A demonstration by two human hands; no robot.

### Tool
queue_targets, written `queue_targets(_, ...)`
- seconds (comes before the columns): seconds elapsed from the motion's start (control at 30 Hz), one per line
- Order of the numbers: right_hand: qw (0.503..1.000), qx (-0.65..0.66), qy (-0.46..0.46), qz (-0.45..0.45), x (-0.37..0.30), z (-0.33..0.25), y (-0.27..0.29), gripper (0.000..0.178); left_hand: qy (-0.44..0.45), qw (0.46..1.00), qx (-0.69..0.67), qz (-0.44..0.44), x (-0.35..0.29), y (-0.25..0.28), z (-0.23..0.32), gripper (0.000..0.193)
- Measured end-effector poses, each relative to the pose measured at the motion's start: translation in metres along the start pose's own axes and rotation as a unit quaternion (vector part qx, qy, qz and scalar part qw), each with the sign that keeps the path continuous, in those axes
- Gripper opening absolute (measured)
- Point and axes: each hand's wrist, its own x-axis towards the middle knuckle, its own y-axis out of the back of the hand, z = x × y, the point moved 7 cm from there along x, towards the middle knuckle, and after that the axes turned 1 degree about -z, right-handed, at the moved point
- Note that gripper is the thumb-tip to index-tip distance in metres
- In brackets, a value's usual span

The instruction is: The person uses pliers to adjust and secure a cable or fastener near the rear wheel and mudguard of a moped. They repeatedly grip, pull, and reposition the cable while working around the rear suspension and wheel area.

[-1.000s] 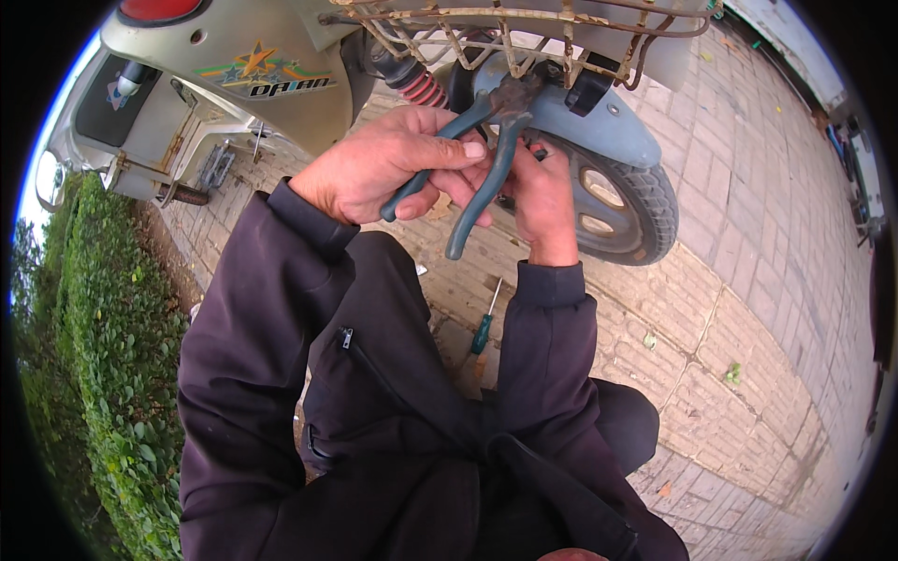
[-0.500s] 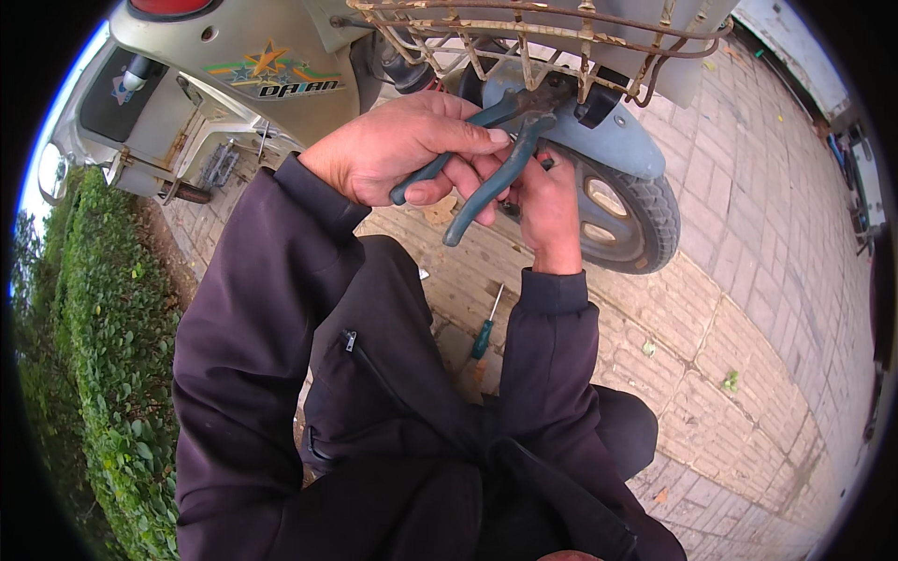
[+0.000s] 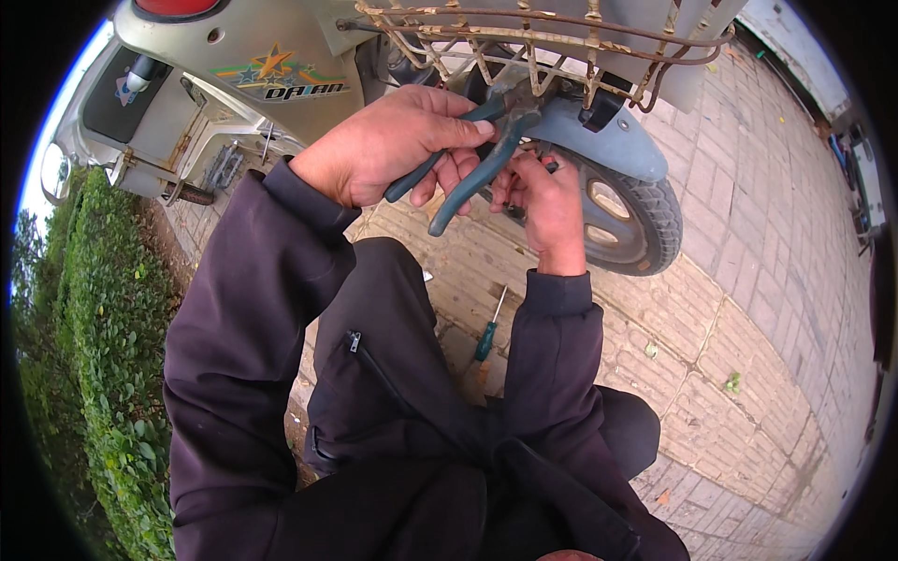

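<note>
My left hand (image 3: 379, 140) grips pliers (image 3: 479, 179) with dark green handles, spread apart. Their metal head points up and away, just under the rusty wire basket (image 3: 552, 35). Close to the right of the pliers, my right hand (image 3: 554, 208) is closed, fingers bent and pressed together. A small dark end shows between its fingers, too little to name. Both hands work in front of the scooter's front wheel (image 3: 660, 220) and grey-blue mudguard (image 3: 603, 140). My left fingers hide part of the nearer handle.
A screwdriver (image 3: 485, 340) with a green handle lies on the paving (image 3: 692, 374) between my knees. The scooter's pale body panel (image 3: 257, 51) rises at the upper left. A hedge (image 3: 112, 374) runs along the left side, and another pale vehicle (image 3: 122, 112) stands behind.
My left hand and the pliers have shifted slightly left and up. My right hand has turned a little, its fingertips still near the pliers.
</note>
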Motion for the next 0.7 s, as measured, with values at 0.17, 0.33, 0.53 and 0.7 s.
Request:
queue_targets(0.17,1.000,-0.004,-0.006,-0.007,-0.001,-0.002,-0.002,0.017,0.005,1.000,0.008,-0.020,0.001,0.004,0.001,0.027)
queue_targets(0.33,0.999,-0.030,0.012,0.014,-0.003,-0.007,-0.001,0.018,0.008,0.993,-0.099,-0.066,-0.005,-0.005,-0.008,0.032)
queue_targets(0.53,1.000,-0.019,0.021,0.001,-0.003,-0.006,-0.003,0.016,-0.041,0.957,-0.265,-0.106,-0.011,-0.018,-0.011,0.041)
queue_targets(0.7,0.998,-0.055,0.038,-0.022,-0.004,-0.011,-0.006,0.019,-0.068,0.939,-0.296,-0.161,-0.016,-0.024,-0.013,0.038)
